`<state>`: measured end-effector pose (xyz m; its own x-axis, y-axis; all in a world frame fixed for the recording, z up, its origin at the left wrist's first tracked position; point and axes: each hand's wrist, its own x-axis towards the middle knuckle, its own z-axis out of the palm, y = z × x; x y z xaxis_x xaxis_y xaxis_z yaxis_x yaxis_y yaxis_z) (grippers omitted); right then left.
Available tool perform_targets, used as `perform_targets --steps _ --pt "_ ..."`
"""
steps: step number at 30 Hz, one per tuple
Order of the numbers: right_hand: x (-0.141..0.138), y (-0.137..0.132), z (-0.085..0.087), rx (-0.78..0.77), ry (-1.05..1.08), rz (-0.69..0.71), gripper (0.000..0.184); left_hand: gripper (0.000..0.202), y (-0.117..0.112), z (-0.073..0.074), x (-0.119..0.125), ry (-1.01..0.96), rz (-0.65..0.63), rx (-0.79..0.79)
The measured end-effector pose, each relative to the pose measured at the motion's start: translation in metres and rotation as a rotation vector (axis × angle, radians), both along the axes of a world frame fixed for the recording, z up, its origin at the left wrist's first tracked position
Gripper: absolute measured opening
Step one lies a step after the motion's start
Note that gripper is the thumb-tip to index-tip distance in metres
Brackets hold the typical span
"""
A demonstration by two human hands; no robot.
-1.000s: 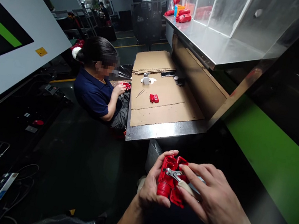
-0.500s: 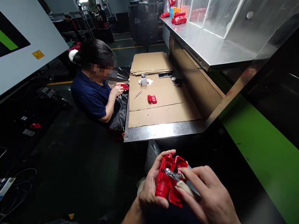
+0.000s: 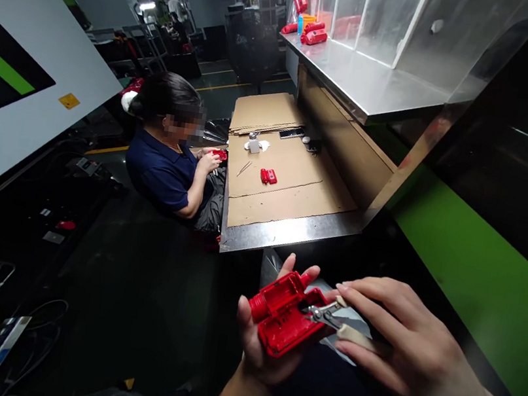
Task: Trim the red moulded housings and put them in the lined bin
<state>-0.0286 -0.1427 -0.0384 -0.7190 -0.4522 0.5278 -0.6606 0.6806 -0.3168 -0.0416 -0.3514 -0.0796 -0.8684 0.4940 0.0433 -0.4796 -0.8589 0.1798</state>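
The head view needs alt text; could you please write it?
The left hand cradles an open red case; the right hand holds nippers at it. Beyond, a seated co-worker holds a red part beside a cardboard-covered table.

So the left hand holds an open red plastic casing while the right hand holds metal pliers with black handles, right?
Not quite: the metal pliers have cream handles, not black, as the head view shows. The left hand holds the open red plastic casing, and the right hand the pliers.
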Motion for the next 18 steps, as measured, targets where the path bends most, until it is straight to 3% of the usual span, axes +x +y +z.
perform_targets --steps 4,9,18 --pt "-0.011 -0.009 0.025 0.196 0.162 0.117 0.054 0.096 0.004 0.006 0.0 -0.073 0.0 -0.066" --pt "-0.019 -0.025 0.051 0.312 0.24 0.219 0.028 0.098 0.006 0.016 0.001 -0.099 -0.025 -0.137" --pt "-0.023 -0.034 0.055 0.314 0.291 0.258 0.017 0.094 0.009 0.023 0.002 -0.131 -0.022 -0.21"
